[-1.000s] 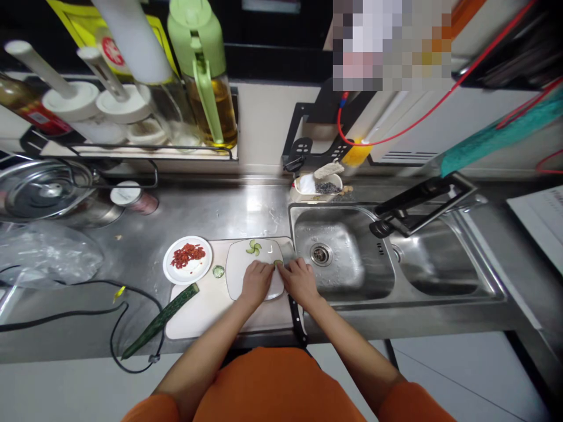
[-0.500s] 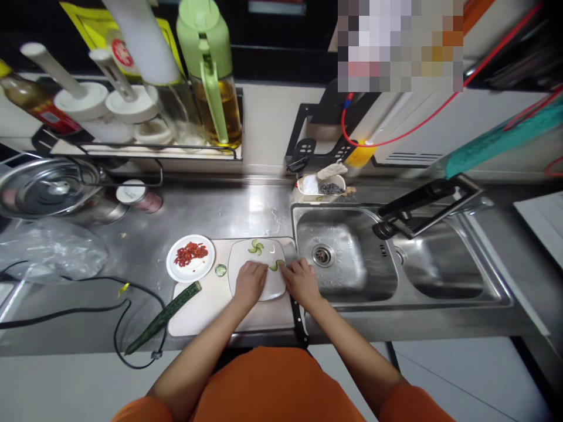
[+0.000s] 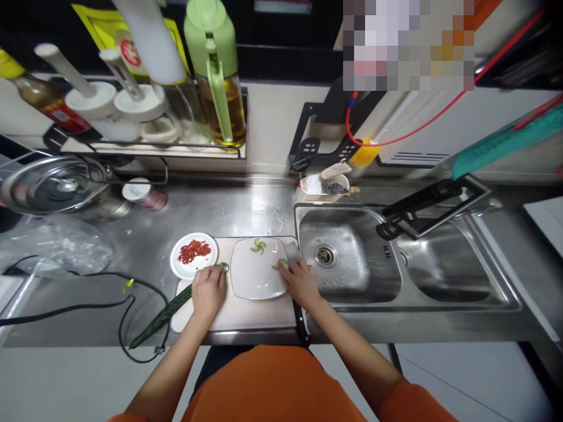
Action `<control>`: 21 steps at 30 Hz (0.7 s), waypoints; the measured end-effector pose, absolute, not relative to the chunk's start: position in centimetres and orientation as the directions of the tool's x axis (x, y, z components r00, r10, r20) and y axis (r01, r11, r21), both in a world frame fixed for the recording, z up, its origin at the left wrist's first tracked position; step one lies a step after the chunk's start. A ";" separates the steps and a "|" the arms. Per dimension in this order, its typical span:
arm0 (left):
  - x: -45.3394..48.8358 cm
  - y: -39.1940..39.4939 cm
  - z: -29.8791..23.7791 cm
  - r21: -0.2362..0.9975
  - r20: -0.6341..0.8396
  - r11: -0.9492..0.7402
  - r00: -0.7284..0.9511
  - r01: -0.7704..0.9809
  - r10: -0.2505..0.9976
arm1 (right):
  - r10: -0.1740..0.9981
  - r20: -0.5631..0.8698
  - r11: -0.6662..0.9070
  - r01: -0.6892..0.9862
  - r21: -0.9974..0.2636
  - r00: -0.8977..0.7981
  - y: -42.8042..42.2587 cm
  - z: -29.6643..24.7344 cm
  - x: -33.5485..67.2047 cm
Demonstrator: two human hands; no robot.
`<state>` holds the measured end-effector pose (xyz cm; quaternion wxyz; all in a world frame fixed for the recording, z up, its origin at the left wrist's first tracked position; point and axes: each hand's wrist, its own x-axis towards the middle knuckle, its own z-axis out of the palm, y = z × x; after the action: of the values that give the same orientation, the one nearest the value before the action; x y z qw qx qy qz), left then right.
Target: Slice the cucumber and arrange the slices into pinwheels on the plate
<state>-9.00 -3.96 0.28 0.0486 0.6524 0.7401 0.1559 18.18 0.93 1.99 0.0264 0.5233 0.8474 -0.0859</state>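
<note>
A squarish white plate lies on a pale cutting board. Near its far edge sits a small fan of cucumber slices. At the plate's right edge my right hand is closed, its fingertips on another cucumber slice. My left hand is beside the plate's left side, fingers closed on a small stack of cucumber slices on the board. Partly behind that hand lies a cut cucumber. A round white plate of chopped red pieces stands just beyond.
A knife rests along the board's right edge, beside a double steel sink with a black faucet. A black cable and clear plastic bag lie left. Bottles and jars fill a rack behind.
My left hand has moved left from the squarish plate to the small cucumber stack on the board. My right hand stays at the slice on the plate's right edge.
</note>
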 end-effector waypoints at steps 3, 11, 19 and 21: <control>-9.1 -3.8 0.1 0.226 0.125 0.154 -0.185 0.962 0.975 | 0.881 -0.140 0.440 0.892 -0.106 -0.452 0.9 1.8 18.2; -8.9 -3.8 0.0 0.160 0.078 0.240 -0.254 0.958 0.964 | 0.877 -0.160 0.442 0.892 -0.096 -0.452 0.9 1.5 18.0; -9.2 -3.7 -0.1 0.156 0.015 0.232 -0.237 0.960 0.971 | 0.877 -0.176 0.439 0.894 -0.088 -0.448 1.0 1.5 17.9; -9.2 -3.6 -0.2 0.161 0.016 0.236 -0.241 0.958 0.970 | 0.877 -0.176 0.439 0.894 -0.084 -0.447 1.0 1.5 17.8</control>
<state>-9.19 -3.65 -0.15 0.0438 0.6144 0.7848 0.0685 17.82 0.96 1.54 0.0529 0.5230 0.8467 -0.0824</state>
